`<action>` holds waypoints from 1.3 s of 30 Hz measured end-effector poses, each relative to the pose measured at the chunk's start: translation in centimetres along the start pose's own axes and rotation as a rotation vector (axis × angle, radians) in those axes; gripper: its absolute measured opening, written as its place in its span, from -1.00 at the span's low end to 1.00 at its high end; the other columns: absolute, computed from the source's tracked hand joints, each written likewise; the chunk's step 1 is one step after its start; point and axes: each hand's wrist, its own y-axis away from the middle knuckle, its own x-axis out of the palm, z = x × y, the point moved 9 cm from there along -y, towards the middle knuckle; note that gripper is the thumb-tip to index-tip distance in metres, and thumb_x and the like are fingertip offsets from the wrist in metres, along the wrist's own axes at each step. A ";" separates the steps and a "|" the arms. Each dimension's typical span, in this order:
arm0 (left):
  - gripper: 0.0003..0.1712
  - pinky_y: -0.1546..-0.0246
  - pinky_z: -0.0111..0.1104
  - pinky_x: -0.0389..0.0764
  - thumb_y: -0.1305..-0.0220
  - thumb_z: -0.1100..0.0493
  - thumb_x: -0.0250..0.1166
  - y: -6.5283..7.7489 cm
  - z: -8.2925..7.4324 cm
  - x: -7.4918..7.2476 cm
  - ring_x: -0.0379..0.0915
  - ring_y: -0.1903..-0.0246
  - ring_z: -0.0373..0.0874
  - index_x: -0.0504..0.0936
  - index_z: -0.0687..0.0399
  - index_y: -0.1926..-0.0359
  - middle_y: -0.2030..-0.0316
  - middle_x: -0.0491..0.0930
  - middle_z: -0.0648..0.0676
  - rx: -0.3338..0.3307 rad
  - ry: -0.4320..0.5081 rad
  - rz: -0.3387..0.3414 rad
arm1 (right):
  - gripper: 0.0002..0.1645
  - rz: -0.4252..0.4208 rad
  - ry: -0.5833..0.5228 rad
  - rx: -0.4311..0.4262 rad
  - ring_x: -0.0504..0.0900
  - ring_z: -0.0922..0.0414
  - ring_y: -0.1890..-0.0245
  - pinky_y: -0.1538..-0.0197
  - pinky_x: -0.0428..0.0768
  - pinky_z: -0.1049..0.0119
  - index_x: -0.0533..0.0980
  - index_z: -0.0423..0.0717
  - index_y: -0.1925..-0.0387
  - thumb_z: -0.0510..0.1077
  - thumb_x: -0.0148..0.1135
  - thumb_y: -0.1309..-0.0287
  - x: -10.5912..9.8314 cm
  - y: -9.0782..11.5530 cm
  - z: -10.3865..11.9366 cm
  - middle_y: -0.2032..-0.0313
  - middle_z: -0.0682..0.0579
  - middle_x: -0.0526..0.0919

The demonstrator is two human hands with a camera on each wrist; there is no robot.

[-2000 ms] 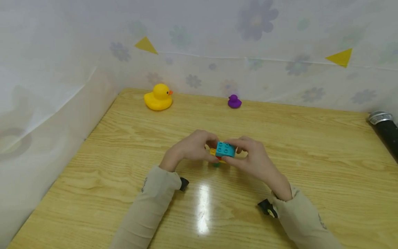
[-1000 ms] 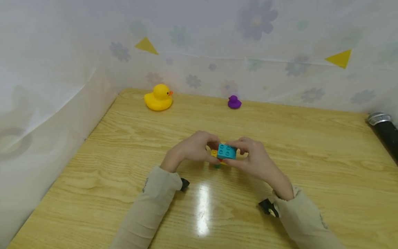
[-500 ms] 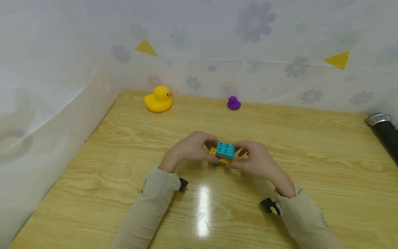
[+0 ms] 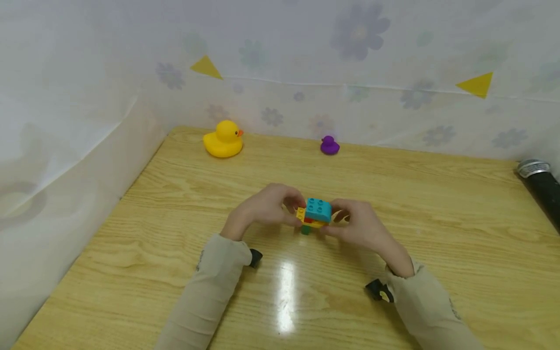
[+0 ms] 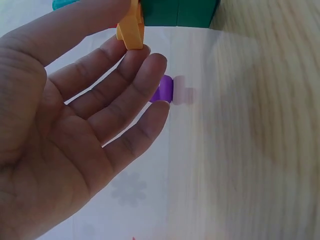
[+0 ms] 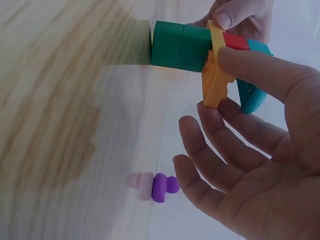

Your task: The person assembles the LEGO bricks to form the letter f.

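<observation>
A small stack of toy building bricks stands between both hands. On top is a teal brick [image 4: 321, 210] with studs and one rounded end. Under it come a red brick [image 6: 235, 41], a wider yellow plate [image 6: 214, 82] and two green bricks [image 6: 170, 45], whose lower end is right at the tabletop. My left hand [image 4: 267, 206] pinches the yellow plate at its left end between thumb and fingertips. The right hand [image 4: 363, 226] pinches that plate at the right end, thumb in front, below the teal brick. In the left wrist view the thumb hides part of the plate.
Toward the back of the wooden table [image 4: 437, 218] sit a yellow rubber duck [image 4: 223, 141] and a smaller purple duck [image 4: 329, 146]. A black microphone [image 4: 542, 187] lies at the right edge. Flower-printed white sheeting [image 4: 284, 43] closes off the back and left side.
The right hand has let go of the teal brick, shifted slightly right and lower, and now holds the yellow plate. The left hand has drawn slightly left along the plate.
</observation>
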 end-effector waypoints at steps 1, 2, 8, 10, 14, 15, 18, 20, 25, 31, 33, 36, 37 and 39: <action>-0.61 0.13 -0.41 0.54 -0.08 0.19 0.46 0.0 0.0 0.0 0.53 0.21 -0.19 0.61 0.15 0.05 0.12 0.62 0.01 0.003 -0.005 0.002 | -0.64 -0.003 -0.002 0.006 0.64 0.05 0.33 0.23 0.63 0.11 0.62 -0.21 0.19 -0.20 0.50 0.07 -0.1 0.0 -0.1 0.26 -0.03 0.70; -0.61 0.13 -0.41 0.54 -0.09 0.18 0.46 0.0 0.0 0.0 0.53 0.21 -0.20 0.62 0.15 0.05 0.12 0.62 0.01 0.005 -0.008 0.002 | -0.62 -0.006 -0.008 0.015 0.63 0.04 0.33 0.22 0.62 0.10 0.61 -0.23 0.16 -0.20 0.49 0.06 -0.1 0.0 -0.1 0.25 -0.04 0.70; -0.62 0.11 -0.39 0.54 -0.16 0.14 0.40 0.0 -0.1 -0.3 0.54 0.22 -0.21 0.61 0.17 0.02 0.11 0.62 0.03 0.037 -0.008 -0.018 | -0.53 -0.032 -0.064 0.086 0.63 0.06 0.30 0.20 0.61 0.18 0.55 -0.29 0.03 -0.17 0.44 -0.02 -0.6 0.0 -0.8 0.19 -0.11 0.68; -0.64 0.11 -0.38 0.54 -0.20 0.13 0.36 0.0 -0.1 -0.5 0.53 0.22 -0.20 0.60 0.18 0.00 0.12 0.62 0.03 0.048 -0.005 -0.034 | -0.48 -0.042 -0.103 0.127 0.63 0.04 0.27 0.19 0.61 0.19 0.51 -0.31 -0.03 -0.14 0.42 -0.06 -0.8 0.1 -1.1 0.15 -0.14 0.66; -0.66 0.11 -0.39 0.54 -0.27 0.12 0.29 -0.2 -0.1 -0.7 0.51 0.20 -0.19 0.57 0.17 -0.01 0.15 0.61 0.02 0.060 0.020 -0.078 | -0.41 -0.047 -0.226 0.242 0.63 -0.02 0.18 0.15 0.60 0.20 0.42 -0.30 -0.12 -0.06 0.35 -0.15 -0.9 0.4 -2.1 0.09 -0.19 0.64; -0.67 0.10 -0.39 0.54 -0.29 0.12 0.27 -0.2 -0.1 -0.7 0.51 0.19 -0.18 0.57 0.17 -0.01 0.16 0.60 0.02 0.060 0.030 -0.087 | -0.40 -0.047 -0.258 0.270 0.62 -0.02 0.16 0.14 0.60 0.21 0.40 -0.28 -0.12 -0.05 0.34 -0.16 -0.9 0.5 -2.3 0.08 -0.19 0.64; -0.68 0.12 -0.38 0.55 -0.31 0.10 0.25 -0.3 0.1 -0.7 0.52 0.18 -0.18 0.55 0.17 0.00 0.17 0.60 0.02 0.040 0.085 -0.100 | -0.43 -0.048 -0.334 0.326 0.63 -0.03 0.15 0.15 0.58 0.22 0.34 -0.28 -0.08 -0.02 0.31 -0.19 -0.8 0.5 -2.9 0.11 -0.19 0.65; -0.70 0.15 -0.37 0.56 -0.32 0.10 0.24 -0.3 0.3 -0.5 0.53 0.18 -0.16 0.53 0.16 0.02 0.18 0.60 0.03 0.020 0.121 -0.097 | -0.49 -0.047 -0.358 0.332 0.63 -0.04 0.18 0.18 0.58 0.20 0.34 -0.28 0.00 -0.03 0.30 -0.20 -0.8 0.5 -3.0 0.15 -0.18 0.65; -0.77 0.24 -0.36 0.57 -0.34 0.09 0.22 -0.3 0.6 0.0 0.56 0.20 -0.11 0.52 0.13 0.09 0.21 0.61 0.04 -0.018 0.136 -0.072 | -0.63 -0.024 -0.358 0.309 0.63 -0.07 0.30 0.29 0.56 0.17 0.41 -0.27 0.16 -0.07 0.29 -0.22 -0.4 0.5 -3.1 0.24 -0.19 0.65; -0.82 0.20 -0.39 0.54 -0.32 0.10 0.24 -0.7 0.9 0.3 0.52 0.29 -0.18 0.59 0.13 0.19 0.28 0.62 0.00 -0.025 0.073 -0.069 | -0.67 0.025 -0.362 0.284 0.61 -0.05 0.37 0.37 0.56 0.21 0.45 -0.34 0.16 -0.11 0.22 -0.28 0.4 0.4 -3.3 0.26 -0.24 0.63; -0.83 0.24 -0.39 0.54 -0.30 0.12 0.26 -0.9 1.1 0.6 0.53 0.33 -0.18 0.60 0.14 0.23 0.32 0.63 0.01 -0.031 0.088 -0.065 | -0.69 0.032 -0.352 0.284 0.61 -0.03 0.37 0.38 0.56 0.24 0.46 -0.34 0.16 -0.12 0.19 -0.30 0.6 0.3 -3.4 0.27 -0.24 0.63; -0.86 0.34 -0.39 0.57 -0.28 0.14 0.28 -1.1 1.6 1.2 0.55 0.39 -0.17 0.61 0.14 0.26 0.37 0.63 0.02 -0.049 0.130 -0.054 | -0.71 0.041 -0.344 0.295 0.62 -0.03 0.38 0.39 0.54 0.28 0.46 -0.34 0.16 -0.14 0.18 -0.31 0.9 0.3 -3.6 0.30 -0.22 0.63; -0.86 0.37 -0.38 0.58 -0.28 0.15 0.28 -1.2 1.8 1.4 0.55 0.41 -0.16 0.60 0.15 0.27 0.38 0.64 0.03 -0.054 0.145 -0.046 | -0.72 0.045 -0.340 0.294 0.62 -0.03 0.39 0.40 0.53 0.29 0.46 -0.35 0.16 -0.15 0.17 -0.31 0.9 0.3 -3.6 0.31 -0.21 0.63; -0.86 0.42 -0.37 0.59 -0.29 0.17 0.27 -1.4 2.0 1.8 0.57 0.44 -0.15 0.59 0.17 0.27 0.41 0.64 0.05 -0.063 0.171 -0.026 | -0.72 0.054 -0.335 0.296 0.62 -0.02 0.39 0.40 0.53 0.29 0.47 -0.35 0.17 -0.14 0.15 -0.33 1.0 0.3 -3.6 0.34 -0.20 0.63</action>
